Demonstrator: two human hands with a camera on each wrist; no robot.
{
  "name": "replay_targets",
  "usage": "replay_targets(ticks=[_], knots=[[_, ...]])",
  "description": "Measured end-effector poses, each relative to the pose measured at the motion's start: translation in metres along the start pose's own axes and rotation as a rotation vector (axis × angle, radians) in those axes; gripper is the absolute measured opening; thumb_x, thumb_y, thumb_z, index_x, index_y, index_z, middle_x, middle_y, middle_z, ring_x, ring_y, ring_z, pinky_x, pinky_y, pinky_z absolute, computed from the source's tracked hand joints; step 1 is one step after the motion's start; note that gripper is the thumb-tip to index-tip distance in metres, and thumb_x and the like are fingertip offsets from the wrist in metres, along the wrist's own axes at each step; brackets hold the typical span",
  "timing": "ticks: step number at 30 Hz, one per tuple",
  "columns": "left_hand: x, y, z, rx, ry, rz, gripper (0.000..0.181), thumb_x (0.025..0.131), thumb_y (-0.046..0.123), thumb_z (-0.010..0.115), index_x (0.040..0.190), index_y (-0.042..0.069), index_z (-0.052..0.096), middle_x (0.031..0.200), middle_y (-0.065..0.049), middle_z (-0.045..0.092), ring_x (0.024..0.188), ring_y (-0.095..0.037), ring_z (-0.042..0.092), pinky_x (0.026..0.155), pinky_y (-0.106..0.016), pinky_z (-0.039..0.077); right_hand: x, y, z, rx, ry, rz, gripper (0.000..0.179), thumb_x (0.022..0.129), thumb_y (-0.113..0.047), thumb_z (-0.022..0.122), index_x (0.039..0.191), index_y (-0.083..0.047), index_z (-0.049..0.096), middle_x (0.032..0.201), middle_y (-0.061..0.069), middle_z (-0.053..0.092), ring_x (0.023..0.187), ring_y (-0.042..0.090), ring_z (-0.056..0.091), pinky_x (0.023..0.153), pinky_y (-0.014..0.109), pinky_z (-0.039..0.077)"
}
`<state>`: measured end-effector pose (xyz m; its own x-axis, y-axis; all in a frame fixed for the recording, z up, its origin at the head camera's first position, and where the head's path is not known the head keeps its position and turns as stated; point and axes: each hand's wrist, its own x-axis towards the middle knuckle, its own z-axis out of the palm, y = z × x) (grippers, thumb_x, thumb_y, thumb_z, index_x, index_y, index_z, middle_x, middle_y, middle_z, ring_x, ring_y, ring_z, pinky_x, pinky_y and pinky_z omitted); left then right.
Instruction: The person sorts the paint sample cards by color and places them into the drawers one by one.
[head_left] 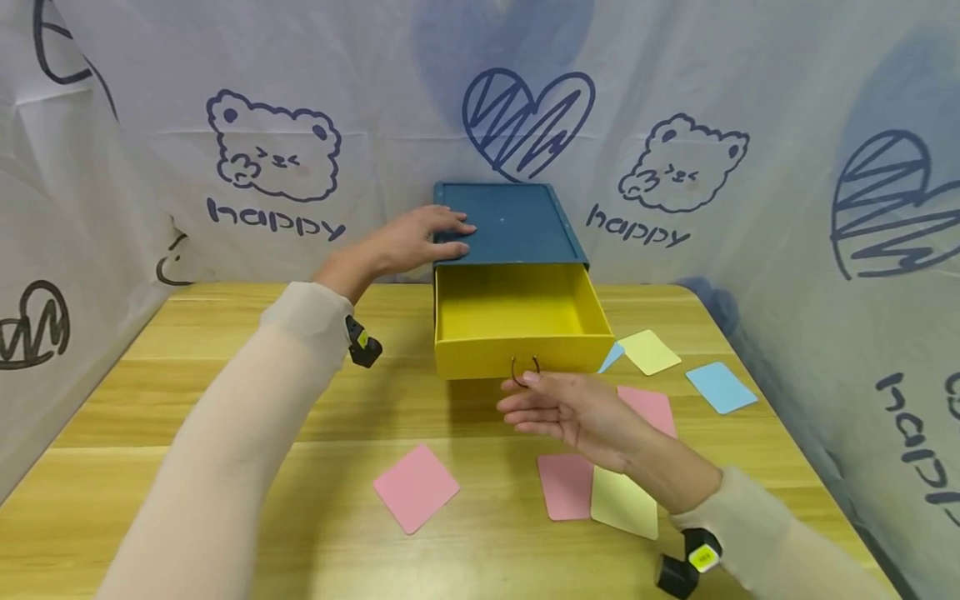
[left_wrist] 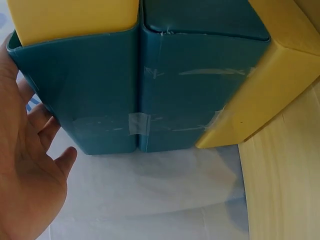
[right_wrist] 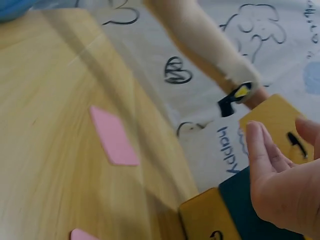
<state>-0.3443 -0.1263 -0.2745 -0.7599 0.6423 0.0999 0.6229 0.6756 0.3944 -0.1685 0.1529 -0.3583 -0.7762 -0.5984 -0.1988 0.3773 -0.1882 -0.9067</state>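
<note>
A blue-green case [head_left: 510, 221] stands at the back of the table with its yellow drawer [head_left: 480, 358] pulled out; the drawer's inside shows bare. My left hand [head_left: 420, 237] lies on the case's top left edge, thumb and fingers spread. In the left wrist view its fingers reach along the side of the case. Just below the drawer front, my right hand [head_left: 577, 412] has its thumb tip at the dark loop handle [head_left: 513, 372]. The right wrist view shows its thumb and fingers apart, the handle [right_wrist: 297, 145] between them in that view.
Pink cards [head_left: 416, 488], yellow cards [head_left: 651, 352] and blue cards [head_left: 722, 387] lie on the wooden table [head_left: 330, 500]. Below the drawer's case, the stack includes a second blue-green case [left_wrist: 200, 95] and another yellow drawer [left_wrist: 265, 95]. A printed cloth [head_left: 390, 108] hangs close behind.
</note>
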Motion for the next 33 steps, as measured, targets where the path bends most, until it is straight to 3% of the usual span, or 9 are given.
replay_targets(ticks=[6,12,20,25,33], knots=[[0.001,-0.003,-0.003,0.006,-0.013,-0.002,0.052,0.101,0.039,0.053,0.146,0.013,0.048,0.158,-0.007,0.029,0.148,-0.027,0.014,0.119,-0.047,0.01,0.014,0.019,0.001,-0.289,-0.073,0.011,0.049,0.097,-0.019,0.064,0.133,0.011,0.048,0.118,0.016,0.064,0.109,0.032,0.062,0.099,0.045,0.047],[0.003,-0.005,-0.005,-0.003,-0.029,-0.016,0.054,0.101,0.043,0.052,0.148,0.017,0.047,0.159,-0.004,0.028,0.148,-0.024,0.011,0.119,-0.046,0.009,0.034,0.039,0.005,-0.768,-0.162,-0.128,0.045,0.089,-0.023,0.074,0.129,-0.007,0.061,0.125,0.009,0.063,0.118,0.03,0.057,0.098,0.037,0.048],[0.003,-0.006,-0.004,-0.038,-0.029,-0.012,0.054,0.101,0.043,0.052,0.147,0.017,0.047,0.159,-0.002,0.027,0.149,-0.022,0.009,0.119,-0.046,0.008,0.062,0.065,0.013,-1.302,-0.347,-0.31,0.066,0.079,-0.037,0.081,0.137,-0.016,0.057,0.138,-0.003,0.056,0.127,0.014,0.048,0.109,0.031,0.035],[0.003,-0.007,-0.004,-0.05,-0.029,-0.013,0.054,0.101,0.044,0.051,0.148,0.018,0.046,0.159,-0.001,0.026,0.149,-0.021,0.009,0.119,-0.046,0.008,0.08,0.079,0.015,-1.427,-0.506,-0.389,0.08,0.077,-0.046,0.081,0.145,-0.018,0.048,0.146,-0.002,0.047,0.136,0.013,0.039,0.114,0.03,0.026],[0.0,-0.008,-0.003,-0.054,-0.021,-0.007,0.054,0.101,0.043,0.051,0.147,0.017,0.046,0.159,-0.002,0.026,0.149,-0.021,0.009,0.119,-0.046,0.008,0.1,0.093,0.013,-1.516,-0.559,-0.378,0.098,0.077,-0.054,0.077,0.154,-0.015,0.031,0.159,0.005,0.025,0.147,0.018,0.016,0.118,0.034,0.013]])
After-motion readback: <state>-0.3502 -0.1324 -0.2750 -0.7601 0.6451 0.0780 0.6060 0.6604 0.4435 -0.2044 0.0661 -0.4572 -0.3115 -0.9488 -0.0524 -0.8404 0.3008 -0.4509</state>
